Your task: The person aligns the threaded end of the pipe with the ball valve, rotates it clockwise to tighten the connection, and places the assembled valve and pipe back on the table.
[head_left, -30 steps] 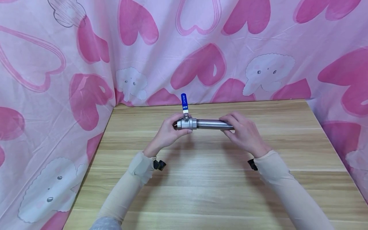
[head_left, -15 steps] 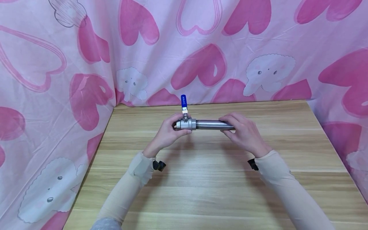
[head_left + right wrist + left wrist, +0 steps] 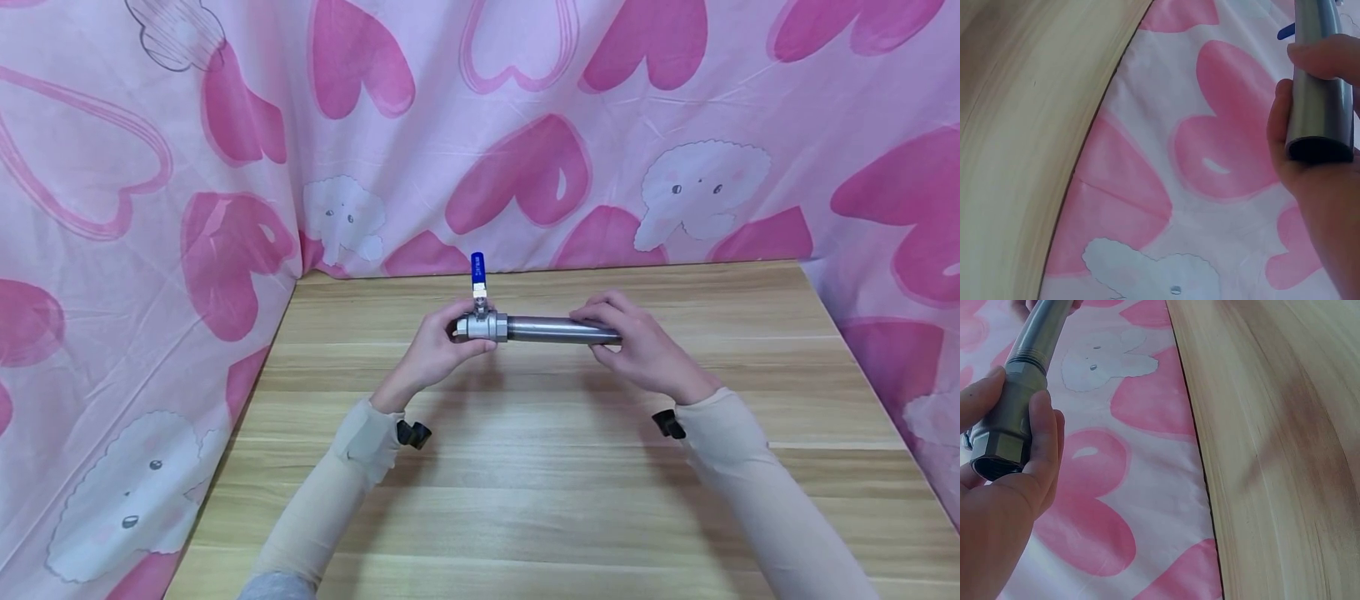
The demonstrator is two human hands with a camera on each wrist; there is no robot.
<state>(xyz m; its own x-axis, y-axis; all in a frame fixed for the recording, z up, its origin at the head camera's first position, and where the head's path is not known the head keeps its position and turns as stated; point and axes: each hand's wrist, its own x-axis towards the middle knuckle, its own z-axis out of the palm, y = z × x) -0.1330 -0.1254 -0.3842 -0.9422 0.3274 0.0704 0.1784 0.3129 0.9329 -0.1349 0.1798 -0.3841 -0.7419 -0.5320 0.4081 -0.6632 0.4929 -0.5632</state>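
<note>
A silver ball valve with a blue lever handle is joined to a grey metal pipe, and both lie in one line from left to right. My left hand grips the valve body, thumb on the near side and fingers behind. In the left wrist view, the pipe's threads show where it enters the valve. My right hand grips the pipe near its free end. The right wrist view shows that hollow end facing the camera, with the thumb across the pipe.
A wood-grain table spreads below both hands, which cast shadows on it. Pink curtain cloth with hearts and white puppies hangs along the back and both sides. A small black camera is worn at the left wrist, another at the right.
My right hand has shifted slightly to the right and its wrist has turned. The pipe's right end tips a little lower. The valve and its lever have moved slightly left and down.
</note>
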